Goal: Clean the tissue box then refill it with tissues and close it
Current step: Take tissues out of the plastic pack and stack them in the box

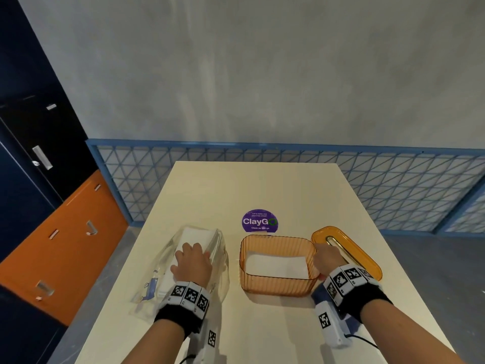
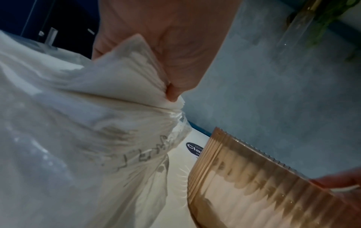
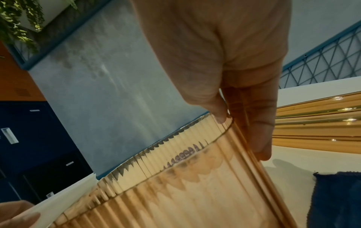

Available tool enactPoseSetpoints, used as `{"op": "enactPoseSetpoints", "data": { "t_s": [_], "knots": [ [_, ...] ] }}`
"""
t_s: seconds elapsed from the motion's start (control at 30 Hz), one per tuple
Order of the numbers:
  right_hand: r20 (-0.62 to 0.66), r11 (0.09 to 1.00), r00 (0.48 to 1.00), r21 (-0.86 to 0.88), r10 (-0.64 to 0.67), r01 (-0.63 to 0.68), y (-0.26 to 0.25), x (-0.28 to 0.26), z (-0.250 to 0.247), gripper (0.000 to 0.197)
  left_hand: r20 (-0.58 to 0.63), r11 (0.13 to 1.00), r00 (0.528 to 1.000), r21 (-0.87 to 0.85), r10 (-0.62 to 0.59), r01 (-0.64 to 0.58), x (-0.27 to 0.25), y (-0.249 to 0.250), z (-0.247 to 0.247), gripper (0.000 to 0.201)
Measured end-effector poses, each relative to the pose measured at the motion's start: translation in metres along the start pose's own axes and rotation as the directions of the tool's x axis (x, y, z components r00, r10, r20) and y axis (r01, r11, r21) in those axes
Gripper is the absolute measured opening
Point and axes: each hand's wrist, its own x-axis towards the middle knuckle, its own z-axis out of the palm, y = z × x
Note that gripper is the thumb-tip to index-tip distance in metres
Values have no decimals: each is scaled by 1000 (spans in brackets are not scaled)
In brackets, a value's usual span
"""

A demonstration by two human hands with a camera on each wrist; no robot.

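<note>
My left hand (image 1: pixel 193 264) pinched a wad of tissues (image 2: pixel 125 77) inside the clear plastic pack (image 1: pixel 168 271) on the bench (image 1: pixel 262 187), my right hand (image 1: pixel 326 258) gripped the open orange tissue box (image 1: pixel 278 285) at its right rim, lid (image 1: pixel 349 248) lay just beside it

The box (image 1: pixel 278 282) is see-through amber plastic, ribbed and glossy; its lid (image 1: pixel 349 248) is the same stuff. The tissues (image 1: pixel 194 236) are soft white paper in a crinkly clear plastic bag (image 1: pixel 220 269). The table (image 1: pixel 257 185) looks smooth, matt cream. The cloth (image 3: pixel 338 200) is nubby blue.
</note>
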Motion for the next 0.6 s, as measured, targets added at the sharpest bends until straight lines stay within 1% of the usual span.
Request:
{"op": "enactPoseSetpoints", "data": {
  "t_s": [0.07, 0.17, 0.23, 0.33, 0.4, 0.47, 0.5, 0.53, 0.57, 0.6],
  "knots": [
    [7, 1000, 1000, -23, -5, 5, 0, 0, -1, 33, 6, 998, 1000, 54, 27, -27, -1, 1, -1, 29],
    [10, 997, 1000, -78, -15, 16, -1, 1, -1, 31, 14, 980, 995, 172, 99, -100, -4, 6, 0, 30],
    [5, 991, 1000, -130, -25, 26, -1, 0, -1, 31, 7, 969, 991, 209, 136, -134, -3, 8, -1, 28],
    [8, 987, 999, -156, -45, 45, 1, 2, 1, 31, 6, 963, 985, 210, 170, -168, 0, 7, -11, 26],
    [21, 983, 999, -176, -43, 46, 1, 3, 1, 31, -18, 978, 986, 132, 168, -164, 1, 4, -23, 23],
    [-1, 980, 998, -190, -66, 65, -2, 6, -1, 34, -104, 985, 979, 35, 173, -170, -2, 0, -41, 18],
    [-37, 984, 995, -158, -91, 84, -7, 6, -4, 38, -170, 983, 969, 1, 181, -184, -5, -3, -50, 15],
    [-84, 989, 988, -86, -127, 119, -15, 4, -9, 41, -248, 977, 949, -35, 194, -209, -9, -6, -59, 13],
    [-132, 984, 976, 8, -175, 177, -27, 1, -16, 44, -332, 966, 919, -69, 214, -250, -15, -8, -66, 13],
    [-153, 963, 962, 107, -228, 245, -42, -5, -24, 44, -417, 947, 875, -91, 246, -310, -22, -9, -74, 11]
  ]
}}
